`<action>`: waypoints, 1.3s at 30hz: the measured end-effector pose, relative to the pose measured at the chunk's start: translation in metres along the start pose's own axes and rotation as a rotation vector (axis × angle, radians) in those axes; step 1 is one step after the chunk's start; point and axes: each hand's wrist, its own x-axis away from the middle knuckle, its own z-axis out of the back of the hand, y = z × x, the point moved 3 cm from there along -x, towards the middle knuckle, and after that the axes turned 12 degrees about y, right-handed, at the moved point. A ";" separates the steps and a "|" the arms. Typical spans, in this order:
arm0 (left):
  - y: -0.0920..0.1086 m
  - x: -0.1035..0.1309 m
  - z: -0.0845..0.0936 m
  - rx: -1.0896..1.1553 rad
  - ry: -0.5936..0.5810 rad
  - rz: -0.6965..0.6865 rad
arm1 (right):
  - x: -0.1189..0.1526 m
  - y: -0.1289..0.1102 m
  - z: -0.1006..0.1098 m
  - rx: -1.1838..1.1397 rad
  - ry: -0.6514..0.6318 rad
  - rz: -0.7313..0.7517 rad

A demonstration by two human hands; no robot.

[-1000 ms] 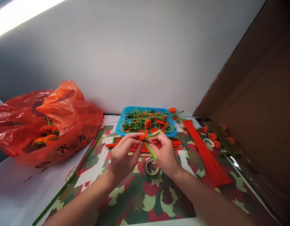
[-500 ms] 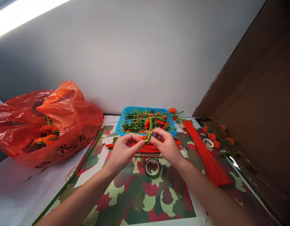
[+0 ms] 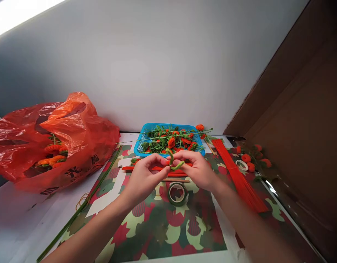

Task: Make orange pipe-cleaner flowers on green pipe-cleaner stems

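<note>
Between my two hands is a bent green pipe cleaner [image 3: 177,166], fuzzy and light green, with one end curling up and the other lying toward my right fingers. My left hand [image 3: 149,174] pinches it with thumb and forefinger. From the other side, my right hand [image 3: 199,169] also has its fingertips closed on it. A bit of orange shows at the fingertips, too small to make out. Just below the hands lies a roll of green tape [image 3: 177,193]. Behind them, orange pipe cleaners [image 3: 130,168] lie crosswise, partly hidden by the hands.
A blue basket [image 3: 139,146] of orange flowers and green stems stands at the back. On the left sits a red plastic bag [image 3: 83,146] with flowers inside. An orange pipe-cleaner bundle [image 3: 236,175], a white tape roll [image 3: 241,165] and a cardboard wall [image 3: 294,109] are at the right.
The green pipe cleaner stood upright above my fingers; now it is bent lower, its ends spread apart. My hands remain together in nearly the same place.
</note>
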 end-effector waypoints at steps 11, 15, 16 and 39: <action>0.001 0.002 -0.005 0.133 -0.052 0.126 | 0.010 -0.013 -0.002 0.019 0.211 0.131; 0.005 0.005 -0.006 0.249 -0.091 0.198 | 0.008 -0.009 0.002 -0.083 0.273 0.051; 0.005 0.005 -0.006 0.272 -0.091 0.210 | 0.006 -0.006 0.003 -0.110 0.303 0.017; 0.006 0.008 -0.007 0.178 -0.061 0.074 | 0.009 -0.017 0.019 -0.068 0.559 0.111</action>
